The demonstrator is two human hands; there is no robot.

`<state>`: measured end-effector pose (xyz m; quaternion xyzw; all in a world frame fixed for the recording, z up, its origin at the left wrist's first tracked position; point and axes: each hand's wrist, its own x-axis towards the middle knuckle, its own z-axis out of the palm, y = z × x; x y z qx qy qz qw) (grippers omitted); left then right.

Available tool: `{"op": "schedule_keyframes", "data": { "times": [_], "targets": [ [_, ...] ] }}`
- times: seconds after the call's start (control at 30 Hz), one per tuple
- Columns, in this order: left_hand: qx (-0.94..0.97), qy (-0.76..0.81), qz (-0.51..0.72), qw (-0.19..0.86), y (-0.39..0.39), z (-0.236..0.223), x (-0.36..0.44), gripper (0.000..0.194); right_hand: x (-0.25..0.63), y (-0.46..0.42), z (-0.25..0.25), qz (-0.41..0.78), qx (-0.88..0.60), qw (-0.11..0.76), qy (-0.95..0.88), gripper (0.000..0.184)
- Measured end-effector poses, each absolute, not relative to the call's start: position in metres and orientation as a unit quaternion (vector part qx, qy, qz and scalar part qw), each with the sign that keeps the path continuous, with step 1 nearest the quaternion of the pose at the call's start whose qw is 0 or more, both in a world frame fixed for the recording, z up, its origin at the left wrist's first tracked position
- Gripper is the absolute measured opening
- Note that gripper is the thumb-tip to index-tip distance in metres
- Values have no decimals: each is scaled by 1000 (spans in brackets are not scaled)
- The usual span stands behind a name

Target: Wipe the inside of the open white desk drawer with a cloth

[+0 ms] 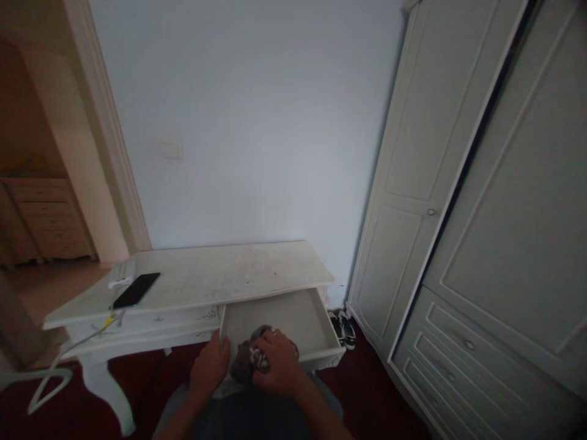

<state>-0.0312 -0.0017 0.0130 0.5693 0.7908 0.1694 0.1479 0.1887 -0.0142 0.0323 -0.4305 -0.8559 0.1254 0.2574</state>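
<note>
Cloth (241, 366), grey with a patterned part, sits bunched at the front of the pulled-out drawer (284, 315); you cannot tell whether it rests on the drawer or is held just above it. Your right hand (279, 360) is curled over the cloth from above, fingers partly bent and closed on it. Your left hand (211, 365) is at the drawer's left front corner, thumb by its side edge; its other fingers are hidden, so how firmly it grips cannot be told. The drawer belongs to a worn white table (229, 266) against the pale wall (275, 122). On the table's left end, you have a dark phone (136, 290) and a white cable (50, 373) hanging over the edge. Black-and-white shoes (343, 330) stand right of the drawer, beside a white wardrobe (408, 183).
</note>
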Motion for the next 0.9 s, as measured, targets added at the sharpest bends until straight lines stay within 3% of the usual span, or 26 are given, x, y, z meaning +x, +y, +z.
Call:
{"op": "schedule_keyframes", "data": {
  "times": [0.9],
  "targets": [
    [562,789,169,180,-7,26,-26,40,194,-22,41,144,-456,254,-841,50]
  ]
}}
